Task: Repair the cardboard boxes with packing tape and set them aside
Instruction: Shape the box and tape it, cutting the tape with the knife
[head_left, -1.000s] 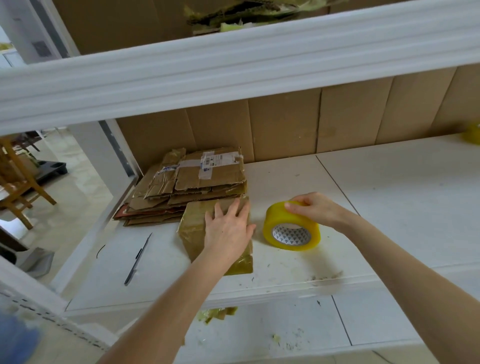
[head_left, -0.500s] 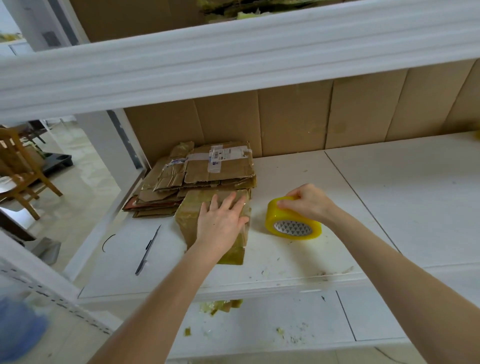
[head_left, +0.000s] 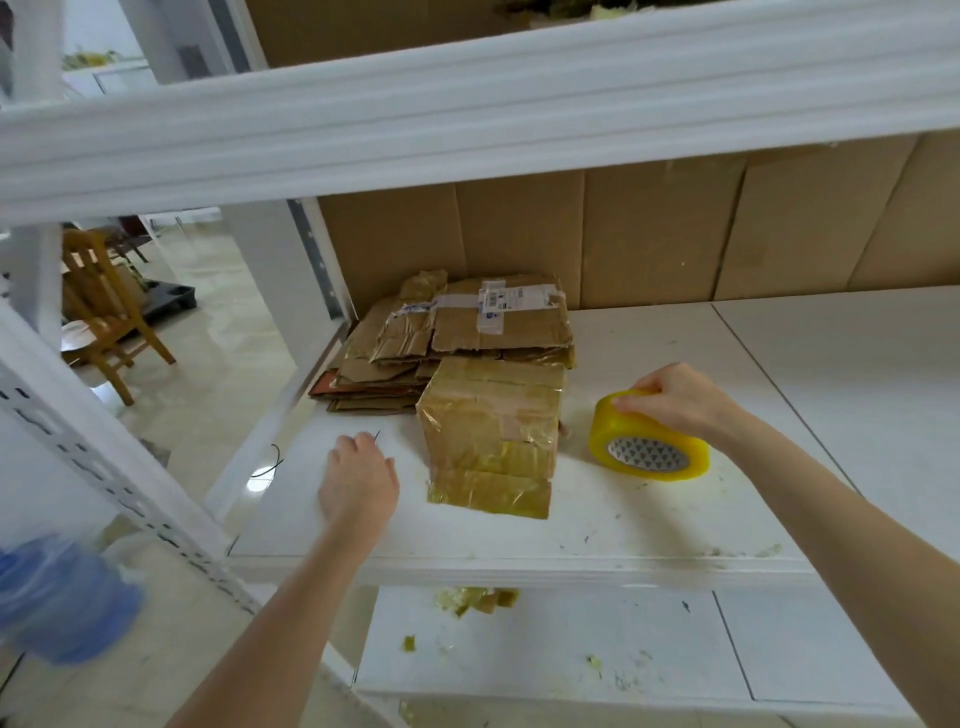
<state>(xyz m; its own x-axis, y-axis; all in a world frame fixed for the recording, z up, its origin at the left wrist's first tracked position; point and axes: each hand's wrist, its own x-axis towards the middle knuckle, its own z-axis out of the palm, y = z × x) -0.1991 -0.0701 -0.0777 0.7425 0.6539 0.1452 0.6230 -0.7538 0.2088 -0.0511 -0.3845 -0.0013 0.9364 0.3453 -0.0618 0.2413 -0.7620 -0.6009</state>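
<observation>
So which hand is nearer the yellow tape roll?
Right. The right hand grips the tape roll on top; the left hand sits across the taped box, curled on a pen.

Your two forearms were bare along all that showed of them, slim and smooth, from the lower edge of the view to the wrists. Your left hand (head_left: 358, 480) and right hand (head_left: 675, 397) were bare as well. A blurred blue shape (head_left: 57, 597) low at your left may have been something you wore; that could not be told.
</observation>
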